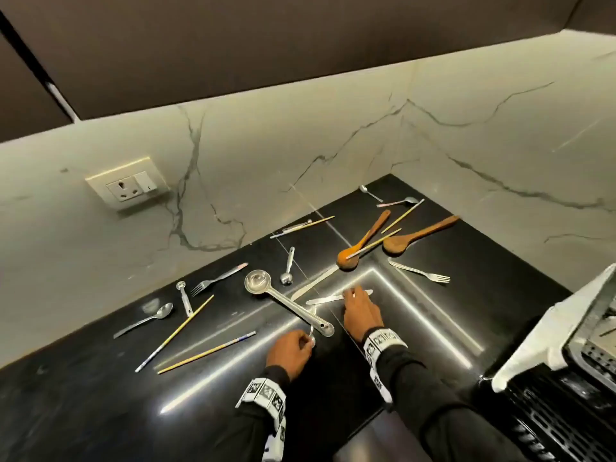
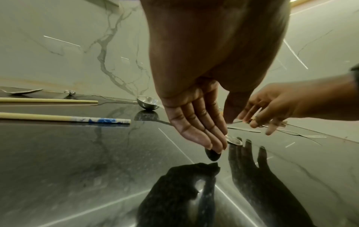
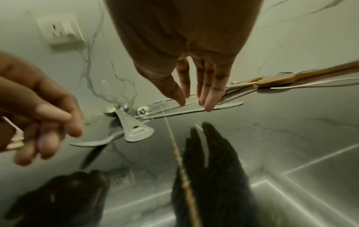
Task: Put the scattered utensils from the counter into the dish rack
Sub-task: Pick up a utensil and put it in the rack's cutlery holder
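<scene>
1. Black counter (image 1: 100,395), marble wall behind.
2. Left hand (image 1: 289,353) pinches small spoon (image 2: 236,140) by ladle (image 1: 286,303) handle.
3. Right hand (image 1: 361,311), fingers straight, touches knife (image 1: 328,299).
4. Dish rack (image 1: 593,355) right of both hands.

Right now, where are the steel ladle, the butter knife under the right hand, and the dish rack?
steel ladle (image 1: 257,282): head view, on its round bowl.
butter knife (image 1: 325,299): head view, on the bare blade left of the fingers.
dish rack (image 1: 596,355): head view, on its perforated wall.
</scene>
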